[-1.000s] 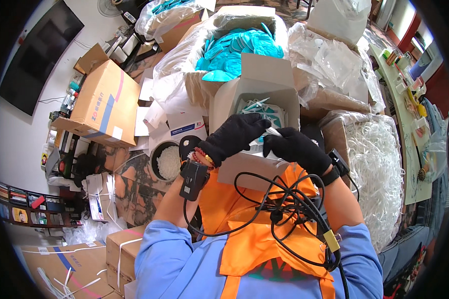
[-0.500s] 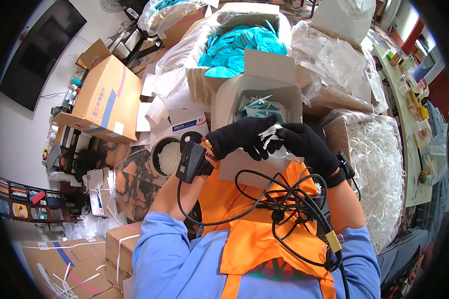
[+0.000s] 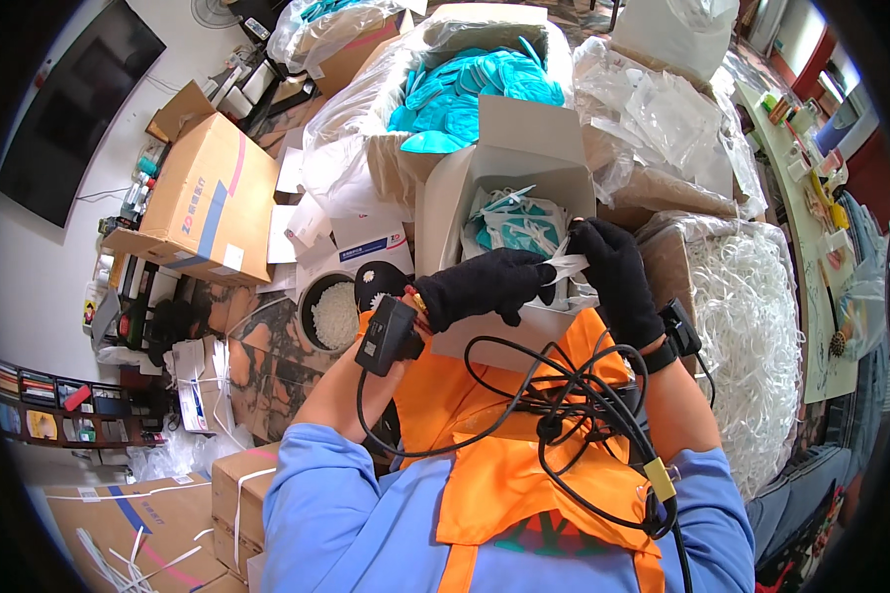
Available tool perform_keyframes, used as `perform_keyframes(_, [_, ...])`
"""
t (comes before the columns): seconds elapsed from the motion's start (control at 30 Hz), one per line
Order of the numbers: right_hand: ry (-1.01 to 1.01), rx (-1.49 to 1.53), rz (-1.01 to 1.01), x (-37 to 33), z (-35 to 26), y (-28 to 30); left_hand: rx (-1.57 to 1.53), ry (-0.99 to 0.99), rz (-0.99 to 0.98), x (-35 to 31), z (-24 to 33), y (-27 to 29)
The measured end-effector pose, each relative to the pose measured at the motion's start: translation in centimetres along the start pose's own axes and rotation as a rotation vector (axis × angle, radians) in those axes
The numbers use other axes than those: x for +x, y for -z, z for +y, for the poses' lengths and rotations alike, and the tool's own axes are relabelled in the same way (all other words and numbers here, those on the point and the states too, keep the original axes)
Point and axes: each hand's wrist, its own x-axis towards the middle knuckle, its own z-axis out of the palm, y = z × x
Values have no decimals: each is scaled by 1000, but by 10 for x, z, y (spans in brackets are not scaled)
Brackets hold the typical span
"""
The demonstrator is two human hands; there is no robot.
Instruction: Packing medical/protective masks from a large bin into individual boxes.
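Both hands wear black gloves. My left hand [image 3: 489,285] reaches across from the left, its fingers pinched on one end of a white strap [image 3: 568,265]. The other end is gripped between the fingers of my right hand [image 3: 611,265], so the strap spans the small gap between them. They are over the near side of an open white carton [image 3: 536,143], which holds teal pieces with white straps [image 3: 514,225]. Whether a teal piece hangs from the strap in my hands cannot be made out.
Behind the carton stands a plastic-lined box heaped with teal rounded pieces [image 3: 475,94]. To the right, another lined box is full of white straps [image 3: 742,346]. A pot of white bits [image 3: 334,314] sits at the left. Black cables [image 3: 574,395] lie coiled over my orange apron [image 3: 524,484].
My hands have moved apart, drawing the bunched white strap out between them. The right hand has risen and the left has dropped slightly, uncovering more of the carton's contents.
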Motion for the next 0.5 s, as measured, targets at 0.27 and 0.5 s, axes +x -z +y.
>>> perform_keyframes(0.27, [1, -91, 5, -10, -16, -1, 112, 55, 48, -5, 1, 9])
perform_keyframes(0.5, [-42, 10, -438, -26, -18, 7, 13, -38, 42, -11, -4, 13])
